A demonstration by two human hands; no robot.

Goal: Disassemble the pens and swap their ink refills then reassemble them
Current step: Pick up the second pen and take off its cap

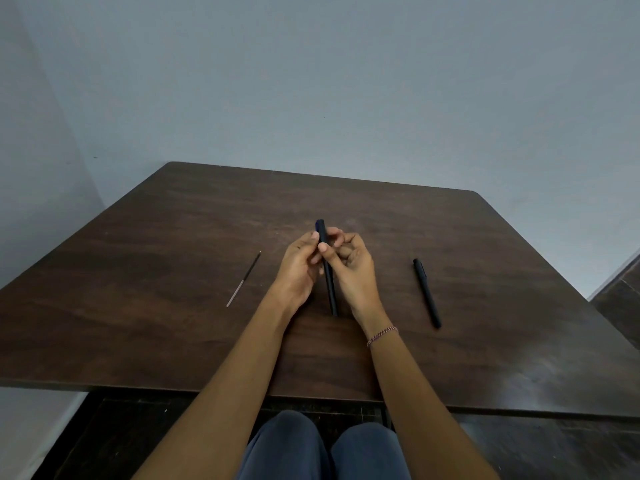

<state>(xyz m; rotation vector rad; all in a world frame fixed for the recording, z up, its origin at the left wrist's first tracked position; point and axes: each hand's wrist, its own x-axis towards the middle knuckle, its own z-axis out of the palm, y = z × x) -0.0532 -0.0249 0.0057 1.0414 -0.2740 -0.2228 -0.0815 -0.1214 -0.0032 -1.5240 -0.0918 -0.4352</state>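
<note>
A dark pen (pixel 328 271) stands nearly upright over the middle of the brown table (pixel 173 237). My left hand (pixel 297 268) and my right hand (pixel 353 271) both pinch its upper part, fingertips near the top end. Its lower end hangs just above the tabletop between my wrists. A thin ink refill (pixel 243 279), dark at the far end and pale at the near end, lies loose on the table to the left of my hands. A second black pen (pixel 427 293), whole and capped, lies on the table to the right.
The table's front edge runs just above my knees. A plain grey wall stands behind the table's far edge. A dark floor shows beyond the table's right corner.
</note>
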